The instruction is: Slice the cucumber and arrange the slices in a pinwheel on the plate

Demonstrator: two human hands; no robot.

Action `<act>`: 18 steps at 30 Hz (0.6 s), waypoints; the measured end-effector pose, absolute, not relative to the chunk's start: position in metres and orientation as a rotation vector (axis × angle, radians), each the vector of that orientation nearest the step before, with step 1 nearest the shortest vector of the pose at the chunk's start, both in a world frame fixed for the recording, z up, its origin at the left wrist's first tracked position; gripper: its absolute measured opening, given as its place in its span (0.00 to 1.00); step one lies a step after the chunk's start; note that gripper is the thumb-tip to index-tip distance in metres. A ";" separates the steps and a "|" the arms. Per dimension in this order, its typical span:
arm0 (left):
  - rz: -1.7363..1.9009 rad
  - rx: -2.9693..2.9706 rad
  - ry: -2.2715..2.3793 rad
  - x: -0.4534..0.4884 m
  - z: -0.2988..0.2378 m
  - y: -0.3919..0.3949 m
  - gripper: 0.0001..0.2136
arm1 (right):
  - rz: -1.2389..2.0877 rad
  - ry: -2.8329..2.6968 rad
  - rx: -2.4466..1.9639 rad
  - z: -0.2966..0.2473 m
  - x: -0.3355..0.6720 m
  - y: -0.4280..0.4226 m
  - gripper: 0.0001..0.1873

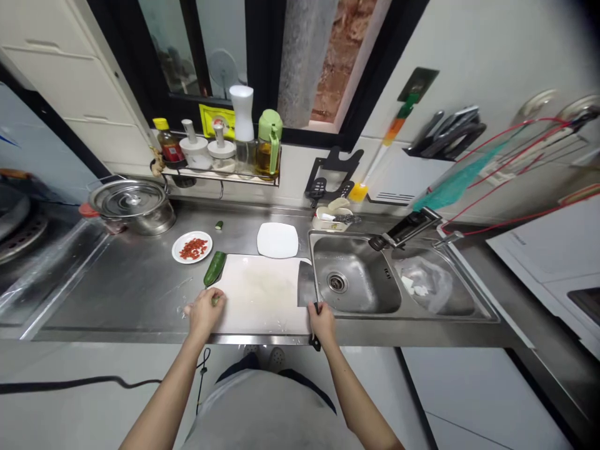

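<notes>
Broad metal cleaver (pixel 306 284) — rectangular board (pixel 257 294)

A broad cleaver (pixel 306 284) points forward over the right of a cutting board (pixel 255 312). The left hand (pixel 206 312) holds a green piece (pixel 215 300).

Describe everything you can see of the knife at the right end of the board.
The knife has a broad, roughly rectangular grey blade that looks like metal, and a black handle. The right hand grips the handle, whose end shows below the fist. The blade extends forward from the hand, broad face up, over the right end of the white cutting board, beside the sink. Whether it touches the board is unclear.
</notes>
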State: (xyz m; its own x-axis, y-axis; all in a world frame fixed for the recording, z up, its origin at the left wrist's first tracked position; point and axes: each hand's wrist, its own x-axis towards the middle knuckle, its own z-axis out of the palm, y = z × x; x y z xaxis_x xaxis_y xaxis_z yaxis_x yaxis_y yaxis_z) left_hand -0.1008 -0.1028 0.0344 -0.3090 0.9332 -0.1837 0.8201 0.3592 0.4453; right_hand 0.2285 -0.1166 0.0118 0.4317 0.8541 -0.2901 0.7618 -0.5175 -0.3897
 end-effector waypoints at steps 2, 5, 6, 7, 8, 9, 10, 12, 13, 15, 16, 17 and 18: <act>0.387 1.553 2.206 -0.098 0.035 -0.102 0.11 | 0.647 -1.464 -2.475 0.010 0.229 -0.118 0.18; 0.393 1.577 2.183 -0.094 0.035 -0.101 0.11 | 0.611 -1.525 -2.452 0.010 0.228 -0.118 0.18; 0.392 1.581 2.177 -0.094 0.035 -0.101 0.11 | 0.607 -1.541 -2.454 0.011 0.227 -0.118 0.18; 0.390 1.585 2.173 -0.093 0.035 -0.101 0.11 | 0.608 -1.556 -2.465 0.012 0.226 -0.118 0.18; 0.388 1.588 2.168 -0.092 0.034 -0.100 0.11 | 0.612 -1.573 -2.485 0.013 0.225 -0.117 0.18; 0.386 1.591 2.163 -0.092 0.034 -0.100 0.11 | 0.617 -1.595 -2.512 0.015 0.224 -0.116 0.18; 0.385 1.593 2.158 -0.091 0.033 -0.100 0.11 | 0.621 -1.621 -2.543 0.016 0.223 -0.114 0.19; 0.384 1.593 2.148 -0.089 0.032 -0.099 0.11 | 0.617 -1.677 -2.600 0.018 0.220 -0.112 0.19; 0.384 1.590 2.144 -0.088 0.031 -0.099 0.11 | 0.611 -1.703 -2.621 0.019 0.219 -0.112 0.19; 0.390 1.580 2.141 -0.086 0.030 -0.099 0.11 | 0.609 -1.743 -2.646 0.021 0.218 -0.112 0.19; 0.393 1.573 2.141 -0.085 0.030 -0.100 0.11 | 0.608 -1.755 -2.654 0.023 0.219 -0.112 0.20; 0.398 1.566 2.140 -0.084 0.031 -0.100 0.11 | 0.601 -1.759 -2.659 0.024 0.220 -0.112 0.20; 0.404 1.560 2.137 -0.082 0.031 -0.101 0.11 | 0.587 -1.755 -2.658 0.027 0.221 -0.111 0.21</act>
State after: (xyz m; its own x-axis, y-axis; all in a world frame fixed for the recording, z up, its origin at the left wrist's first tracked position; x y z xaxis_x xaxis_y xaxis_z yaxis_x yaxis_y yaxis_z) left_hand -0.0821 -0.1010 0.0312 -0.2506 0.9490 -0.1915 0.8138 0.3136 0.4893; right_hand 0.2215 -0.1111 0.0268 0.3487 0.8698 -0.3491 0.9048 -0.4095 -0.1165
